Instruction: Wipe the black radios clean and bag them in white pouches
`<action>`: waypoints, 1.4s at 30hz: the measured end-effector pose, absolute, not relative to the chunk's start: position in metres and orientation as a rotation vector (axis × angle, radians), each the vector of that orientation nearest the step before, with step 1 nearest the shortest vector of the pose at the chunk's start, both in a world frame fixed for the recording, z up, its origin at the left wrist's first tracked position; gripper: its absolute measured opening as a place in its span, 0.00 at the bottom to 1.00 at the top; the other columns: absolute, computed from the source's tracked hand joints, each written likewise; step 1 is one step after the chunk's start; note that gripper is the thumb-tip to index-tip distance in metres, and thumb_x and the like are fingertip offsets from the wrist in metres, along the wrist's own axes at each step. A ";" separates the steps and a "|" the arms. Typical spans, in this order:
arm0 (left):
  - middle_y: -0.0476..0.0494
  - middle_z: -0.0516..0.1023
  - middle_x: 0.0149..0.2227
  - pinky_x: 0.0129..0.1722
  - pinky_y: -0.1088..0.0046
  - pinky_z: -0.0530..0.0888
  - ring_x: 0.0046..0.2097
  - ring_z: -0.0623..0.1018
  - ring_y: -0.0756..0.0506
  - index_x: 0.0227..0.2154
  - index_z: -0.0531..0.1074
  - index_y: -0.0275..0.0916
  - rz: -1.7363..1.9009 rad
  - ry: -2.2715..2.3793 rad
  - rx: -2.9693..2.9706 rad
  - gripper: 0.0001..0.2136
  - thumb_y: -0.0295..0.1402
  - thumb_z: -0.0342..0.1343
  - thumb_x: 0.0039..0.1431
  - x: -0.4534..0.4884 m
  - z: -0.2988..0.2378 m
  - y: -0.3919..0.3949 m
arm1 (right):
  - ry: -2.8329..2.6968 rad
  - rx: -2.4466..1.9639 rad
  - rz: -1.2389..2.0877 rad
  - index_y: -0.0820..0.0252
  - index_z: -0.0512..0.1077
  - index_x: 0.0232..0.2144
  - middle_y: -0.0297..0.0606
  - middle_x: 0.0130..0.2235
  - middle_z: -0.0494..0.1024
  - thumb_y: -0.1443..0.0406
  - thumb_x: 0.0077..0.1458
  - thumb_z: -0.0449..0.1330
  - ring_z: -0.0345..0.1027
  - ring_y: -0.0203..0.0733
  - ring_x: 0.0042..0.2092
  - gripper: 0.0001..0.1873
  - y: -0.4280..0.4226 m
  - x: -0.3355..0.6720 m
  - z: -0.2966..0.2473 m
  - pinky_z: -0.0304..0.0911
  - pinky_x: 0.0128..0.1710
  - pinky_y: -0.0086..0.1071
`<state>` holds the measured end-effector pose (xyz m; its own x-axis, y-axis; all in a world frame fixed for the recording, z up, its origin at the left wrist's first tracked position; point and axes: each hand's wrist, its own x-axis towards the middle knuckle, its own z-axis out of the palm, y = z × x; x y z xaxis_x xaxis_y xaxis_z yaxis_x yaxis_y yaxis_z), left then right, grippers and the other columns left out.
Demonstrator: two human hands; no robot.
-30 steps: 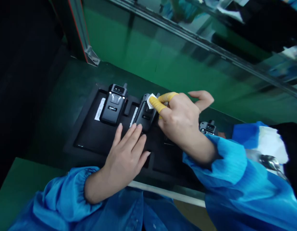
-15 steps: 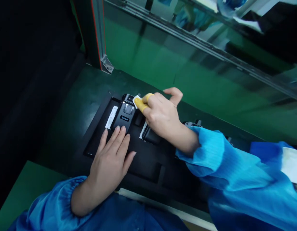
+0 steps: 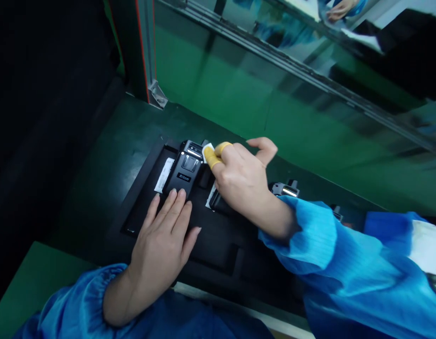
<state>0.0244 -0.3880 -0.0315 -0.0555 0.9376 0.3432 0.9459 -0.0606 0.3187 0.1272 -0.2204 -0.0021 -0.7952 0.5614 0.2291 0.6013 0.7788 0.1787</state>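
A black handheld device [image 3: 182,168] marked "Riton" lies in a black tray [image 3: 131,207], with a white paper label [image 3: 164,176] along its left side. The fingertips of my left hand [image 3: 161,245] rest on its lower end, fingers stretched out. My right hand [image 3: 242,174] wears yellow finger cots on two fingers and pinches a small white wipe [image 3: 207,151] at the device's upper right corner. Under my right hand a second black device [image 3: 220,203] shows only in part. Another device's top end [image 3: 286,189] sticks out beyond my right sleeve.
Behind the tray rises a green panel [image 3: 218,99] below a metal rail [image 3: 267,54]. A metal post with a bracket [image 3: 157,95] stands at the back left. Past the rail, another person's hand [image 3: 340,9] shows at the top.
My right hand with the wipe has shifted slightly right, toward the edge of the device's top. My left hand stays on the device. Another person's hand has come into view at the top.
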 end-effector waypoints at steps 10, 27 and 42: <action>0.32 0.74 0.54 0.58 0.56 0.68 0.57 0.73 0.37 0.49 0.72 0.28 -0.801 -2.161 -2.138 0.16 0.33 0.49 0.64 0.024 -0.031 -0.388 | -2.791 -0.531 -0.350 0.57 0.73 0.25 0.32 0.29 0.71 0.70 0.62 0.46 0.57 0.36 0.34 0.19 -0.249 0.122 -0.003 0.41 0.48 0.41; 0.29 0.72 0.56 0.58 0.52 0.68 0.60 0.70 0.35 0.50 0.70 0.31 -0.792 -2.090 -2.154 0.16 0.33 0.52 0.62 0.019 -0.037 -0.391 | -2.482 -1.112 -0.375 0.56 0.75 0.34 0.38 0.29 0.72 0.66 0.57 0.49 0.61 0.40 0.33 0.13 -0.260 0.242 0.017 0.47 0.38 0.40; 0.18 0.74 0.47 0.31 0.42 0.75 0.43 0.77 0.19 0.63 0.53 0.30 -0.304 -2.596 -1.847 0.38 0.53 0.49 0.57 0.027 0.010 -0.364 | -2.021 -2.158 -0.573 0.59 0.80 0.29 0.44 0.25 0.72 0.68 0.45 0.52 0.56 0.40 0.25 0.15 -0.366 0.470 -0.013 0.48 0.27 0.35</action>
<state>0.0273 -0.3643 0.0096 -0.3327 0.9410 0.0620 0.9299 0.3165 0.1875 0.4695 -0.3656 -0.0133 0.0307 0.9330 0.3585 0.9824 -0.0944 0.1615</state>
